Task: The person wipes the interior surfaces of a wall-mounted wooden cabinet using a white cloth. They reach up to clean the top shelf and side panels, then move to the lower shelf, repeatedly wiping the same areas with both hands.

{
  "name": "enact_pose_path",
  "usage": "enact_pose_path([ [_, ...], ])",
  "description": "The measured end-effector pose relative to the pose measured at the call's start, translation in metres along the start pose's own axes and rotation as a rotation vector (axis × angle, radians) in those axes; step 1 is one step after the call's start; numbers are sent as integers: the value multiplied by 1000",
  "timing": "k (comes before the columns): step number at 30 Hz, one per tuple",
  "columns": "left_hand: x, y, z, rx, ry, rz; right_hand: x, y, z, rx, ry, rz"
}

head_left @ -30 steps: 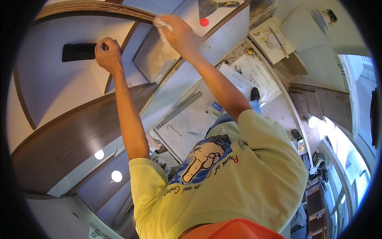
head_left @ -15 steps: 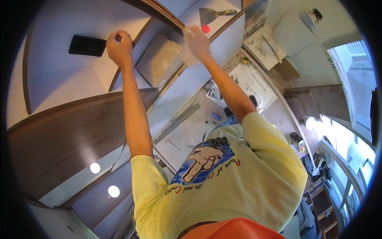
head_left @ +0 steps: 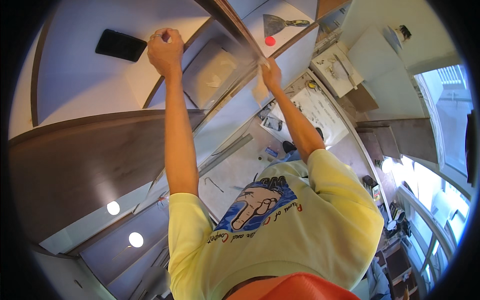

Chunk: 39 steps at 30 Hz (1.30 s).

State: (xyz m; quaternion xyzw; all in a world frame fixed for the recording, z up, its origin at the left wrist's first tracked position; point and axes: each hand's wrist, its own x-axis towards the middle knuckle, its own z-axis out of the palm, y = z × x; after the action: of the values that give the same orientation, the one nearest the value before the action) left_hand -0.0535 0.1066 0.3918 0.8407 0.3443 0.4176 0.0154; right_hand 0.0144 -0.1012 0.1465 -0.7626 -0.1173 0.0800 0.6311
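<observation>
My left hand (head_left: 166, 54) is raised, its fingers curled in toward the thumb and a ring on one of them. What it holds, if anything, is hidden. Just left of it, a black phone (head_left: 121, 45) lies on the pale inner panel of a cabinet. My right hand (head_left: 271, 75) is closed on a thin pale sheet (head_left: 260, 92), blurred by motion, beside the brown edge strip (head_left: 239, 31) of the cabinet. Beyond that strip lie a putty knife (head_left: 285, 23) with a broad blade and a small red round thing (head_left: 270, 41).
Between my hands is a compartment with a tan board (head_left: 212, 67). A brown cabinet panel (head_left: 90, 165) spans the left. Below, to the right, a white board (head_left: 317, 112) and a worktop with tools (head_left: 337, 69) show. A railing (head_left: 430, 220) curves at far right.
My right hand has moved right and down along the brown strip with the pale sheet. My left hand keeps its curled shape. The whole view has shifted slightly.
</observation>
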Motion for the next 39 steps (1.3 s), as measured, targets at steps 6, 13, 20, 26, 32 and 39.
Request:
enact_pose_path([
  [6, -3, 0, 3, -12, 27, 67, 26, -29, 11, 160, 94, -150],
  [13, -1, 0, 0, 16, 19, 54, 15, -49, -8, -116, 53, -98],
  [20, -6, 0, 1, -14, 30, 80, 34, -51, 4, 130, 156, -583],
  [26, -3, 0, 2, 18, 36, 67, 8, -53, -18, -7, -15, -122],
  [32, -2, 1, 2, 10, 37, 78, 36, -73, -8, 198, 89, -329],
  [39, -6, 2, -1, 51, 29, 40, 17, -41, -22, -127, -189, 114],
])
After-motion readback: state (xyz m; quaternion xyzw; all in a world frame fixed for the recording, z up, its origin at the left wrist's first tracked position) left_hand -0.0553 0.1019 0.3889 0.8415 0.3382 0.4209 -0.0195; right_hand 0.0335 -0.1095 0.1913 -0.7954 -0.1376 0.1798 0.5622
